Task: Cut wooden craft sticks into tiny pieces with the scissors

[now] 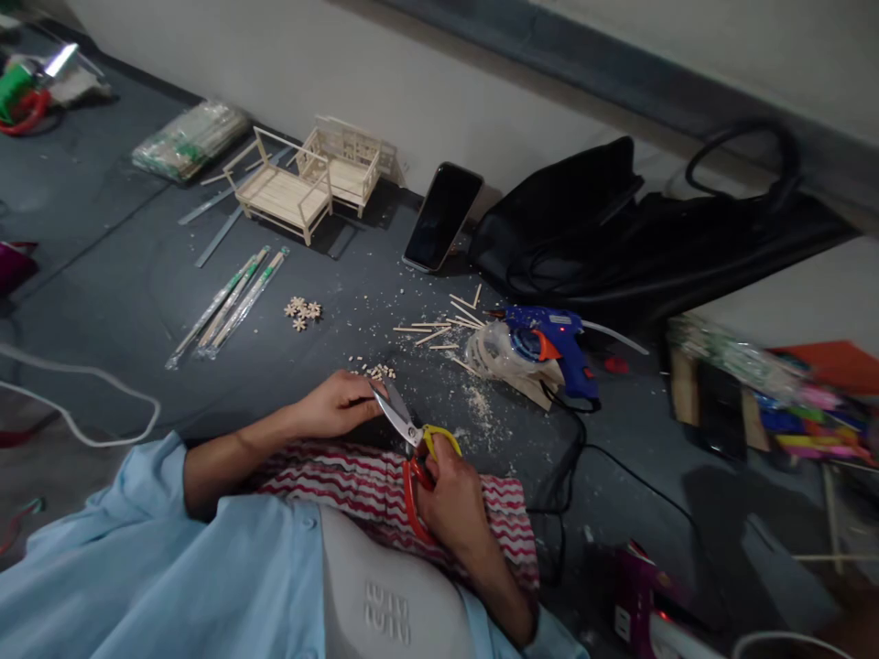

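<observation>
1. scissors (414, 436): handles partly hidden inside the right hand (450, 499).
2. by the blade tips, left hand (335, 405): anything pinched, too small to tell.
3. right of the grip, purple object (633, 595): blurred, cut off below.

By the wall (275, 55), I see a dark-screened smartphone (443, 218) standing tilted just beside a slumped black bag (583, 229); an orange sheet (828, 360) lies off to the right, a white cable (89, 371) curves at left.

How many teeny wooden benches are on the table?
2. The front bench stands left of the phone; the back bench is partly hidden behind it, closer to the phone. I see no others, though another piece could be tucked out of sight.
</observation>
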A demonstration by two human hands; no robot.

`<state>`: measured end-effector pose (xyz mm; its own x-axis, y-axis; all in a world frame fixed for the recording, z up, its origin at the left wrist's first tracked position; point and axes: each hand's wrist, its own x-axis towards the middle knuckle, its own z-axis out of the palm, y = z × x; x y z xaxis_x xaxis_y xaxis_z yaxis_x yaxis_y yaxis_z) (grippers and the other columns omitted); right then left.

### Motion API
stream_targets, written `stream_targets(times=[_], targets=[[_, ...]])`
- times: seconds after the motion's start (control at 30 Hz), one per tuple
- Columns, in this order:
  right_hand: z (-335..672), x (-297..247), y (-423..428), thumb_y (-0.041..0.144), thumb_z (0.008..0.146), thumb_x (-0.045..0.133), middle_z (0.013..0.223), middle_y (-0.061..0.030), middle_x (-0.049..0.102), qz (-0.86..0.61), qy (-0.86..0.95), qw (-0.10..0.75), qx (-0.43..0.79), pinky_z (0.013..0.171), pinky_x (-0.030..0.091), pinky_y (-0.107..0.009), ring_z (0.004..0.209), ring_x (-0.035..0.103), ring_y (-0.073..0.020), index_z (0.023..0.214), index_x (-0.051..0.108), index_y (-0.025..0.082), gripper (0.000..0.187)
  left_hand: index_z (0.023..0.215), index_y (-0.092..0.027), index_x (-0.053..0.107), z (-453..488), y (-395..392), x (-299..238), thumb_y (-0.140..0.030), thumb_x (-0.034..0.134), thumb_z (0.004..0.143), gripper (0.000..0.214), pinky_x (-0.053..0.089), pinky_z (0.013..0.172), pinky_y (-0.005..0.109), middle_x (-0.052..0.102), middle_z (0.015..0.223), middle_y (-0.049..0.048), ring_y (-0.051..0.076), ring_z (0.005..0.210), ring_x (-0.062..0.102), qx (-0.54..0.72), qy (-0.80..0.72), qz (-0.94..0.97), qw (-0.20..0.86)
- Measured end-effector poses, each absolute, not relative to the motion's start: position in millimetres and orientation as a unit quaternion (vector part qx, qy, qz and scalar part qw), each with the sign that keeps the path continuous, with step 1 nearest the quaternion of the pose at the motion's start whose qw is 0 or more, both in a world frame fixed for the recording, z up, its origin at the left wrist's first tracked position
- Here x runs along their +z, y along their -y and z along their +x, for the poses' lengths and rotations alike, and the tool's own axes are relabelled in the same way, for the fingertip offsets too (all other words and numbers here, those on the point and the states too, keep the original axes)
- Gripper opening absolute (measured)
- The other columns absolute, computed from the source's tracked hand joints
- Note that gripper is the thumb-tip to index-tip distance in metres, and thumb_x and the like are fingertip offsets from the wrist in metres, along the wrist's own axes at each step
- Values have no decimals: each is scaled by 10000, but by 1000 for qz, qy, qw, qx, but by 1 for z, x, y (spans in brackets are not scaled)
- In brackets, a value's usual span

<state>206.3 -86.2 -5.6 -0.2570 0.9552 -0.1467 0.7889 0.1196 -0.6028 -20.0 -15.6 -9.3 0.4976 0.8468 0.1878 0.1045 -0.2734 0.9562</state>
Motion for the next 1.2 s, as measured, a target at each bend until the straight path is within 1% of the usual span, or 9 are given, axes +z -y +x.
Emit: stream_targets(times=[0.1, 0.17, 0.23, 0.4, 0.5, 0.63, 0.73, 0.9, 1.2], targets=[[206, -5, 86, 200, 751, 499, 725, -2, 628, -602, 737, 153, 267, 539, 391, -237, 615, 603, -152, 922, 489, 217, 172, 924, -137, 678, -22, 11, -10, -433, 546, 896, 326, 420, 583, 183, 607, 695, 19, 89, 619, 532, 406, -395, 601, 564], [207, -4, 86, 217, 744, 497, 714, -3, 608, -613, 737, 159, 236, 509, 357, -240, 590, 571, -151, 930, 487, 211, 186, 1000, -144, 645, -21, 12, -10, -441, 557, 889, 329, 346, 479, 163, 499, 602, -36, 59, 507, 420, 410, -403, 513, 638], [208, -4, 85, 241, 736, 508, 713, -5, 589, -619, 738, 162, 213, 490, 330, -240, 578, 544, -147, 931, 482, 207, 200, 995, -145, 613, -18, 14, -10, -439, 589, 870, 320, 281, 418, 149, 430, 570, -67, 39, 450, 336, 413, -386, 440, 698], [209, -5, 82, 260, 752, 506, 720, -1, 559, -618, 745, 158, 195, 519, 344, -243, 591, 517, -146, 957, 475, 202, 215, 902, -141, 568, -14, 19, -6, -412, 621, 854, 280, 272, 378, 136, 490, 586, -56, 24, 413, 343, 420, -338, 365, 759], [208, -5, 82, 244, 751, 500, 734, -10, 559, -609, 752, 154, 198, 549, 365, -253, 628, 528, -161, 958, 480, 201, 212, 917, -141, 557, -12, 23, -7, -407, 609, 865, 276, 269, 372, 137, 504, 566, -56, 27, 398, 354, 408, -305, 361, 781], [204, -4, 83, 222, 744, 499, 743, -16, 564, -602, 757, 145, 206, 566, 376, -258, 662, 545, -173, 1004, 486, 198, 262, 942, -142, 545, -6, 31, -14, -432, 595, 875, 302, 244, 372, 135, 500, 562, -60, 20, 394, 338, 378, -277, 378, 798], [204, -4, 84, 220, 741, 506, 742, -17, 571, -598, 761, 141, 210, 577, 388, -260, 669, 547, -176, 1022, 489, 194, 283, 939, -148, 528, -3, 35, -16, -460, 588, 872, 325, 225, 363, 136, 467, 544, -76, 17, 380, 313, 362, -283, 380, 803], [205, -2, 84, 213, 747, 486, 758, -23, 576, -590, 763, 139, 227, 582, 396, -261, 671, 545, -175, 1042, 485, 186, 297, 918, -147, 530, -2, 35, -15, -489, 645, 819, 374, 236, 374, 141, 417, 530, -91, 18, 383, 300, 360, -281, 355, 816], [204, 2, 85, 183, 751, 463, 788, -42, 593, -579, 771, 135, 229, 635, 433, -280, 713, 557, -190, 1079, 478, 172, 329, 889, -147, 524, -1, 38, -14, -496, 660, 804, 384, 207, 383, 142, 423, 536, -86, 14, 393, 292, 348, -293, 342, 822]])
